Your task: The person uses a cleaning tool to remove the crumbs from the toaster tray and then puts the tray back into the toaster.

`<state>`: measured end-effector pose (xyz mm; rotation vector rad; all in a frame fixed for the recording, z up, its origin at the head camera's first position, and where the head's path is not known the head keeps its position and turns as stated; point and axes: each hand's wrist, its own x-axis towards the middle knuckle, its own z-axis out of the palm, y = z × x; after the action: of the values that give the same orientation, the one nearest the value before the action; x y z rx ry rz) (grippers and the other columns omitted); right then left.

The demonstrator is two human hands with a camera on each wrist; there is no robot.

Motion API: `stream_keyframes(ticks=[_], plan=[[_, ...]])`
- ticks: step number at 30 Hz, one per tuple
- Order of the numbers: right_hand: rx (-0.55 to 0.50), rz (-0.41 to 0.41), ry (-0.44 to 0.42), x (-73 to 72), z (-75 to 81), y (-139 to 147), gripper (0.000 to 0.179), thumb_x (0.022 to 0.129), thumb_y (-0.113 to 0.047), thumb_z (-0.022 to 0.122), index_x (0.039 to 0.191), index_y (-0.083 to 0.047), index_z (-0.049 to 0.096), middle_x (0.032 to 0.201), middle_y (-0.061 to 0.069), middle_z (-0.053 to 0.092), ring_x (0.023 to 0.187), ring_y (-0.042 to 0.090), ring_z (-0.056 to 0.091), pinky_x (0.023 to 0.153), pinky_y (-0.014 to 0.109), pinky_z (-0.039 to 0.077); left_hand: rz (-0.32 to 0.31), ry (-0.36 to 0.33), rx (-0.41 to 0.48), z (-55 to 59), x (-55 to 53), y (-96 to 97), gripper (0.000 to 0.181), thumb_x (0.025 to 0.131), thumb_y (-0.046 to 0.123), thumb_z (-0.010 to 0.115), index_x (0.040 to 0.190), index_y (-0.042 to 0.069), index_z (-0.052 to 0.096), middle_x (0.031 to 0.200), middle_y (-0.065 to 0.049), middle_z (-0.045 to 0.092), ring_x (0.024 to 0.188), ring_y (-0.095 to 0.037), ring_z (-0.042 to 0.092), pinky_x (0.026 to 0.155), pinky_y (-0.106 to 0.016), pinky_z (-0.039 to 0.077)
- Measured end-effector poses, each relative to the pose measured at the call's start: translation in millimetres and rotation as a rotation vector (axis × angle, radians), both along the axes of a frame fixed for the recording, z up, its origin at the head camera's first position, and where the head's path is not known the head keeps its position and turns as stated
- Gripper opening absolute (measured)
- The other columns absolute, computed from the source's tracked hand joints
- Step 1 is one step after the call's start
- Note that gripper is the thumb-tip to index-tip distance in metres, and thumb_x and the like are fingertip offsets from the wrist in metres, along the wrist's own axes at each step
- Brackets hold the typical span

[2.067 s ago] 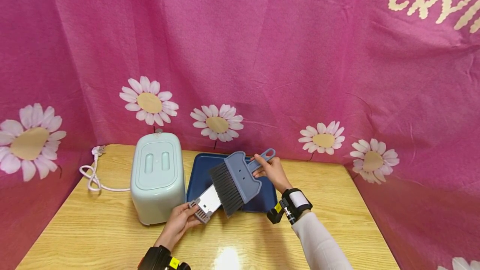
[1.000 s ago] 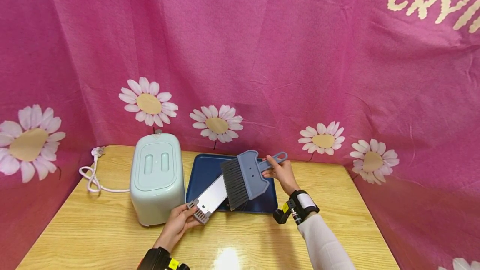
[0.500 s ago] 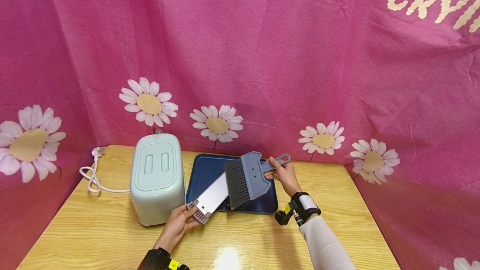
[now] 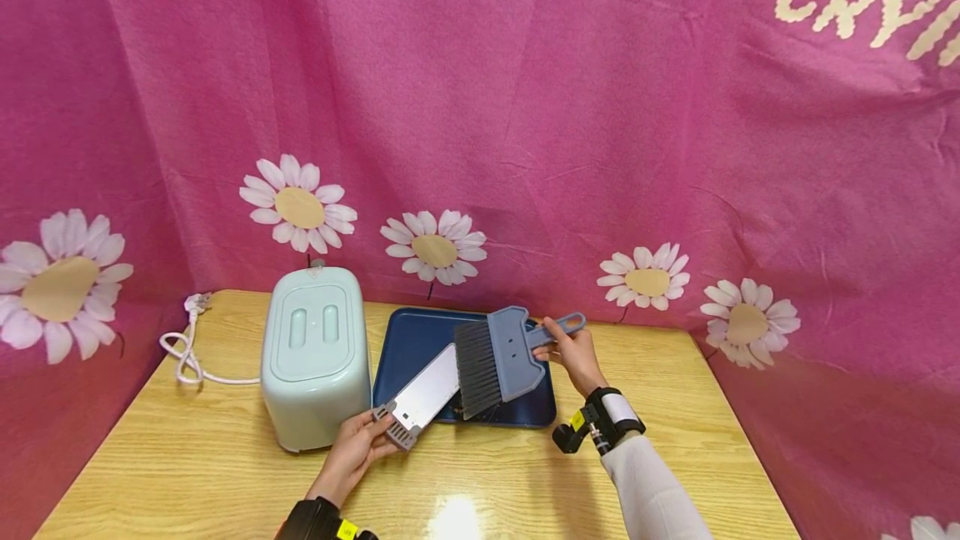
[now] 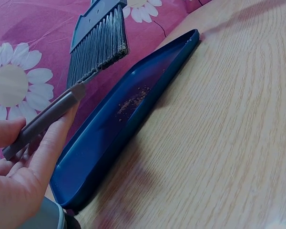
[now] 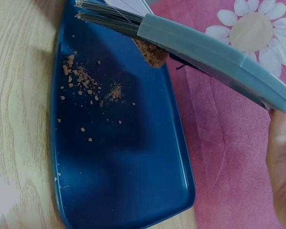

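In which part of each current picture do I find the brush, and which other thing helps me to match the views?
Head: brush right of centre, lower half.
Left wrist: brush at the top, left of centre.
Right wrist: brush slanting from top left to right edge.
Shared landmark: blue tray.

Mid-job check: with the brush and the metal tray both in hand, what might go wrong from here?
Crumbs lie close to the near rim of the blue tray, so a brisk stroke of the brush might flick some onto the table. The left hand grips the metal tray only at one end, so hard brushing could twist it.
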<state>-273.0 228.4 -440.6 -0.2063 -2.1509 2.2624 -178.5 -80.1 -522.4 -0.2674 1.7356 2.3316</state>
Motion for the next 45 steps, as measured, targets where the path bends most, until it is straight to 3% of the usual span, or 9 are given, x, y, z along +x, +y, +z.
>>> stream_keyframes(ticks=[6, 26, 45], plan=[[0.0, 0.003, 0.007, 0.8, -2.4, 1.8, 0.036, 0.101, -0.013, 0.049, 0.116, 0.019, 0.049, 0.078, 0.003, 0.066, 0.055, 0.01, 0.064, 0.058, 0.022, 0.056, 0.036, -0.014, -0.012, -0.3, 0.9, 0.1, 0.039, 0.099, -0.004, 0.042, 0.129, -0.027, 0.033, 0.108, -0.029, 0.061, 0.085, -0.022, 0.065, 0.072, -0.033, 0.057], [0.026, -0.025, -0.013, 1.2, -9.1, 8.6, 0.029, 0.101, -0.01, 0.046, 0.111, 0.018, 0.05, 0.069, 0.002, 0.065, 0.053, 0.009, 0.064, 0.056, 0.021, 0.055, 0.034, -0.009, -0.003, -1.5, 3.1, -2.7, 0.039, 0.099, -0.004, 0.04, 0.129, -0.028, 0.031, 0.111, -0.031, 0.06, 0.086, -0.021, 0.065, 0.074, -0.035, 0.057], [0.132, -0.071, 0.008, 6.3, -10.4, 15.5, 0.034, 0.1, -0.012, 0.049, 0.109, 0.021, 0.053, 0.067, 0.005, 0.065, 0.051, 0.009, 0.063, 0.057, 0.024, 0.057, 0.054, -0.028, -0.016, -1.8, 3.2, -4.7, 0.038, 0.099, -0.003, 0.041, 0.129, -0.027, 0.034, 0.115, -0.037, 0.056, 0.088, -0.025, 0.065, 0.075, -0.039, 0.057]])
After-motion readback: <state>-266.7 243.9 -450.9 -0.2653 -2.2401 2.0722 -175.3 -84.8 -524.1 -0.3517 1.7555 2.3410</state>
